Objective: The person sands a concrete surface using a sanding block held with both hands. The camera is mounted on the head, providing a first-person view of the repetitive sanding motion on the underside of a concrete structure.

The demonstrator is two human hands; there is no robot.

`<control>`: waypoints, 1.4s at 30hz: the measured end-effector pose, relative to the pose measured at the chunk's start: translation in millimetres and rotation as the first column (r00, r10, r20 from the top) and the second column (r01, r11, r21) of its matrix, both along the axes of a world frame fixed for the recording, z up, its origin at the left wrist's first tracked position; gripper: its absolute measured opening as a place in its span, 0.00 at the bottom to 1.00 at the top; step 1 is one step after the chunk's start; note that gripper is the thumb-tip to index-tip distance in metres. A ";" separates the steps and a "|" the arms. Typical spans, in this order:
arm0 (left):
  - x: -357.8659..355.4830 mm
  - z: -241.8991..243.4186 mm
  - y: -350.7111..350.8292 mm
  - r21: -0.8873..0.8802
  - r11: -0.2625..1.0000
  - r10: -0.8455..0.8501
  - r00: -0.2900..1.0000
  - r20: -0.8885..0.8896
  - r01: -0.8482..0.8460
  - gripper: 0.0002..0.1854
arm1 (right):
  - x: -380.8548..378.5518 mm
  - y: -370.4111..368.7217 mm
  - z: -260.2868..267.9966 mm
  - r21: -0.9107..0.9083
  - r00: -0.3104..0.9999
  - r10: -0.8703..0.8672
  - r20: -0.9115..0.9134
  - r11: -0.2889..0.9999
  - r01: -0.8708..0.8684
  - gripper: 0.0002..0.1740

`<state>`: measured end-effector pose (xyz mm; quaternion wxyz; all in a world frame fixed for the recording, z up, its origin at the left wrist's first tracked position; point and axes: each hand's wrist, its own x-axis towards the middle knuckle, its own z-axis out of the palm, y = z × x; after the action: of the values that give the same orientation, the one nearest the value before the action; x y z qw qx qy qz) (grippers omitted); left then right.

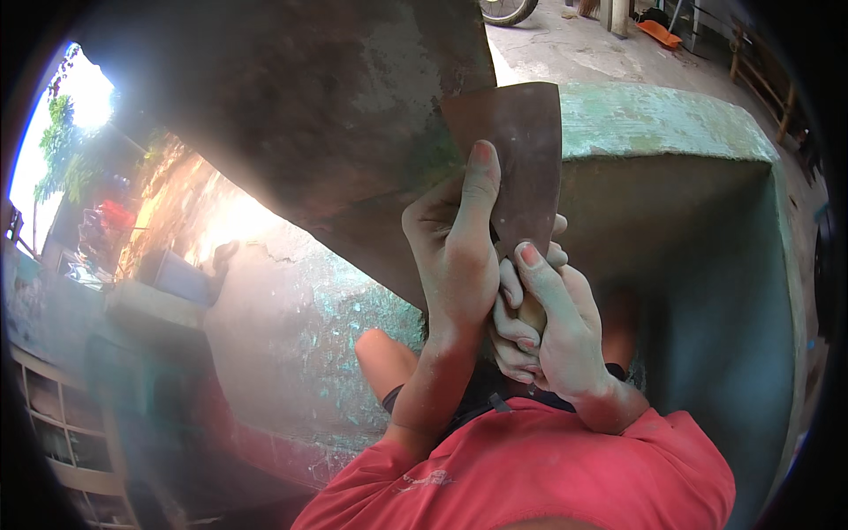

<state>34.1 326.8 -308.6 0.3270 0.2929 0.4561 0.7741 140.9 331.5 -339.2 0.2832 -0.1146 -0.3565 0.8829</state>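
Note:
A broad putty knife [527, 165] is held upright in front of my chest, its flared metal blade pointing away from me. My right hand [570, 324] wraps around its light-coloured handle [532, 315], thumb near the base of the blade. My left hand [457, 245] holds the blade from the left side, its thumb lying along the blade's edge and its other fingers mostly hidden behind the metal. Pale dust coats both hands. Beyond the blade's left edge is a dark, stained concrete slab [298, 106]; whether the blade touches it I cannot tell.
A green-painted concrete ledge [662, 119] with worn paint borders a shaded recess on the right. On the left, turquoise paint flakes from a wall [338, 324]. Farther off are a wheel [507, 10], an orange dustpan [659, 33] and a wooden rack [762, 83].

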 end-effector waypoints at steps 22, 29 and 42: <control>3.4 3.8 2.2 0.014 1.000 -0.007 0.999 -0.053 0.008 0.25 | 2.1 -1.8 -1.7 -0.093 0.992 0.027 -0.119 0.995 -0.038 0.22; -9.3 40.4 12.6 0.117 0.993 0.012 0.981 -0.196 0.011 0.24 | -14.1 15.0 35.4 0.077 0.997 -0.020 -0.070 0.997 0.025 0.24; -13.0 10.9 2.4 0.057 0.998 0.022 0.993 -0.113 -0.016 0.27 | -11.6 11.3 10.5 0.040 0.998 0.059 -0.011 0.997 -0.058 0.23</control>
<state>21.1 329.1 -297.7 0.2848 0.3410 0.4548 0.7718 129.3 342.8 -328.7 0.2617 -0.0929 -0.3754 0.8843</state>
